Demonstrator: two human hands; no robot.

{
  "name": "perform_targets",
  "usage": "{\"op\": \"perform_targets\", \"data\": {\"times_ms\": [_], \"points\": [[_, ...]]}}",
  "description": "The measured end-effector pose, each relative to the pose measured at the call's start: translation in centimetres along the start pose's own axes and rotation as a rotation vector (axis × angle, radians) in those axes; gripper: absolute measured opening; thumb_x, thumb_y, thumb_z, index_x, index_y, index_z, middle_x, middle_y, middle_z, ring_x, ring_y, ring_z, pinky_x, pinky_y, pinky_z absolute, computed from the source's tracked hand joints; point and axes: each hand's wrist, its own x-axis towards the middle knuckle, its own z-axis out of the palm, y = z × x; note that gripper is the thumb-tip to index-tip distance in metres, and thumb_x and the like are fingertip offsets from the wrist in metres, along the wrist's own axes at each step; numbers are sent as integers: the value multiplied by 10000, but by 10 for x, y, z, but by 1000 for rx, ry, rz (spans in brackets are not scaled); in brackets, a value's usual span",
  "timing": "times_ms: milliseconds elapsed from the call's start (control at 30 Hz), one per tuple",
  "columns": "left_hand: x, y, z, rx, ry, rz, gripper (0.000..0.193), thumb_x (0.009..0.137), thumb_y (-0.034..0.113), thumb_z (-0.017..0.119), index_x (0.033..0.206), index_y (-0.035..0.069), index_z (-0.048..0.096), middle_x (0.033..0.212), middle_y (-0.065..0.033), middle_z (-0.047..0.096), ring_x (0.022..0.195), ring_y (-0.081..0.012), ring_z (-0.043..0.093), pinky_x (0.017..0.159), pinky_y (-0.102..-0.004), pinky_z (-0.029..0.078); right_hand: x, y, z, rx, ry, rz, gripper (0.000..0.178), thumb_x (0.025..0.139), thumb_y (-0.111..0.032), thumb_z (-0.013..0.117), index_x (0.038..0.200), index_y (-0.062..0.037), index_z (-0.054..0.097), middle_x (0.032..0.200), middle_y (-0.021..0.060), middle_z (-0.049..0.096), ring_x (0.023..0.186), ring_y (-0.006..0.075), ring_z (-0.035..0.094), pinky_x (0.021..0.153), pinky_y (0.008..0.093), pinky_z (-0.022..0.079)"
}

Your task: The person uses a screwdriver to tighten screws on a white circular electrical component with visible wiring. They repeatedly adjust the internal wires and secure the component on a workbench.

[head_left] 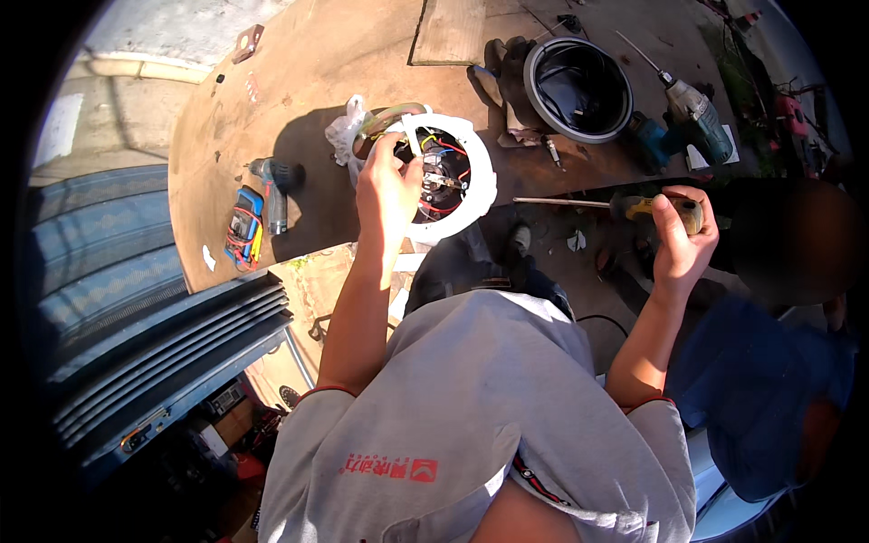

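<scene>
A round white plastic housing (484, 172) stands at the table's near edge, its inside facing up. Red and yellow wires (445, 143), a dark core and metal terminals show within its ring. My left hand (391, 185) is closed on the left side of this housing, with fingers and thumb by a white strip at the rim; the exact grip is partly hidden. Off to the right, my right hand (681, 237) holds a screwdriver (644, 208) by its yellow and black handle. Its long shaft points left toward the housing, with the tip apart from it.
A blue multimeter (243, 226) with leads and a cordless drill (277, 192) lie on the left. Farther right are a black round tub (577, 90), dark gloves (518, 95) and a power tool (695, 113). A wooden board (449, 32) lies behind. Another person (769, 389) is close on the right.
</scene>
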Motion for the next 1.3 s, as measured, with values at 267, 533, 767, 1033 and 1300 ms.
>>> {"op": "perform_targets", "data": {"times_ms": [267,533,767,1033,1300], "points": [[2,10,18,-54,112,-83,505,856,166,755,1322,149,563,1069,-230,708,1006,-412,691,850,-493,540,9,3,5,-26,-148,-107,225,820,-52,823,963,20,664,846,32,648,751,78,598,704,202,497],[4,3,34,-29,201,-133,467,842,162,739,1285,245,616,947,-146,739,894,-365,718,785,-474,552,12,4,2,-174,-233,-242,227,833,-60,820,979,16,663,879,31,634,775,83,586,722,203,492],[3,2,34,-2,245,-22,339,830,155,672,1165,205,701,1024,-135,708,925,-365,695,814,-474,546,13,4,12,-241,-288,-297,213,827,-59,822,959,13,670,869,23,629,783,82,580,770,224,482],[2,5,30,5,214,10,229,878,134,682,1089,154,767,1037,-142,734,941,-337,711,830,-422,562,17,13,14,-157,-283,-243,274,809,-96,865,971,15,673,864,25,655,772,76,581,715,214,476],[6,-4,36,-82,216,-33,170,905,172,678,1055,94,697,856,-218,715,815,-432,698,749,-518,550,19,17,15,-175,-269,-174,286,820,-115,863,983,16,668,822,3,651,735,55,561,679,195,454]]}}
